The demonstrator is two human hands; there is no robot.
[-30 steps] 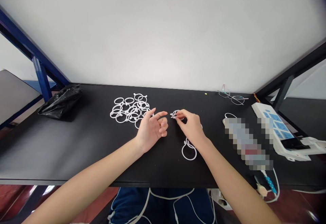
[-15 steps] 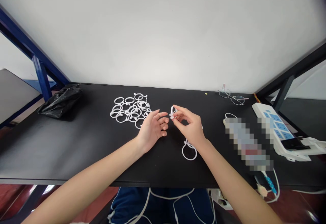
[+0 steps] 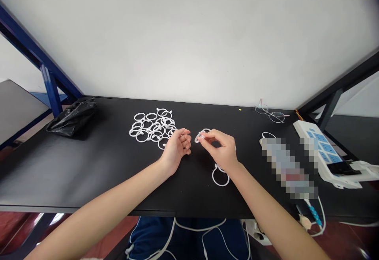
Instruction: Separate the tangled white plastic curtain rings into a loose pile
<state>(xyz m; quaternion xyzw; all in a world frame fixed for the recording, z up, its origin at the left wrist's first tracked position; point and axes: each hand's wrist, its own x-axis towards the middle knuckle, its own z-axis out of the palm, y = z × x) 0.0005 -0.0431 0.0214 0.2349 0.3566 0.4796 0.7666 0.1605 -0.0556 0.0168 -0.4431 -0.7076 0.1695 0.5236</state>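
My right hand [image 3: 221,149] pinches a small white plastic ring [image 3: 201,135] between thumb and fingertips, just above the black table [image 3: 97,165]. My left hand [image 3: 177,148] is a few centimetres to its left, fingers curled in with nothing visible in them, close to the ring but apart from it. A pile of several white rings [image 3: 152,128] lies behind my left hand. Two linked white rings [image 3: 220,176] lie on the table under my right wrist.
A crumpled black plastic bag [image 3: 72,116] sits at the far left. Spectacles [image 3: 271,113] lie at the back right. White power strips [image 3: 324,151] and cables occupy the right side, beside a blurred-out object [image 3: 287,165]. A white wall rises behind the table.
My left hand's fingers have curled in from an open, palm-up pose. My right hand has kept hold of the ring, lifting it briefly and lowering it slightly again.
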